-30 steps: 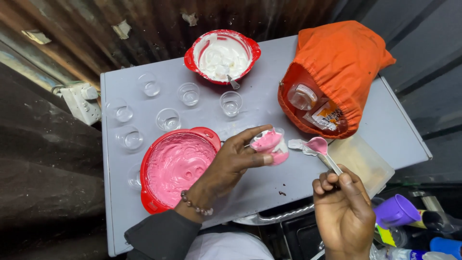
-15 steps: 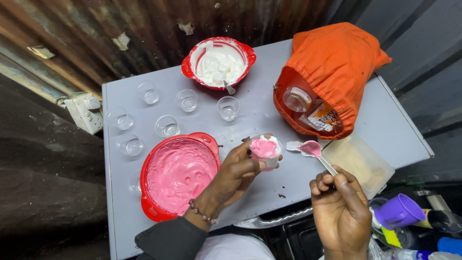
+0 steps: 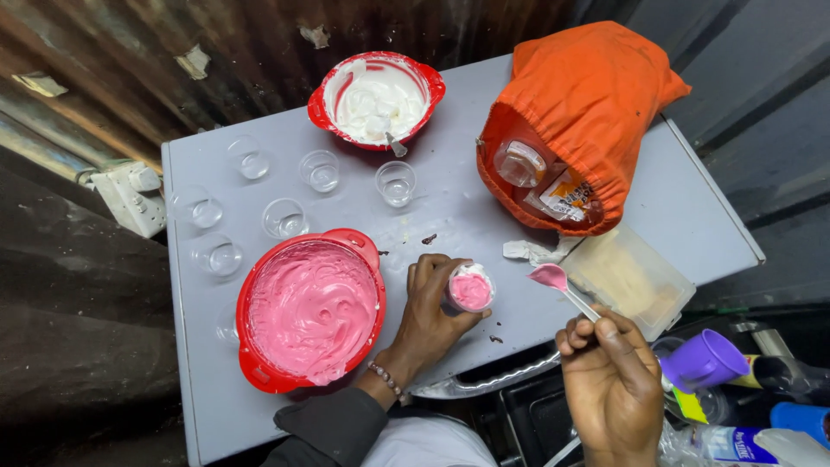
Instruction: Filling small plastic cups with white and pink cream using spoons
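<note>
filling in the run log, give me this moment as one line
left hand: holds small cup of pink cream | right hand: holds pink-coated spoon beside cup | red bowl: pink cream, left of hand

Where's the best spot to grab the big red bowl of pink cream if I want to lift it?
Probably by the two tab handles on the rim of the red bowl: one at the far right edge, one at the near left edge. Come from the sides with both hands, fingers under the tabs. The pink cream sits close to the rim, so gripping over the edge would likely smear it.
</note>
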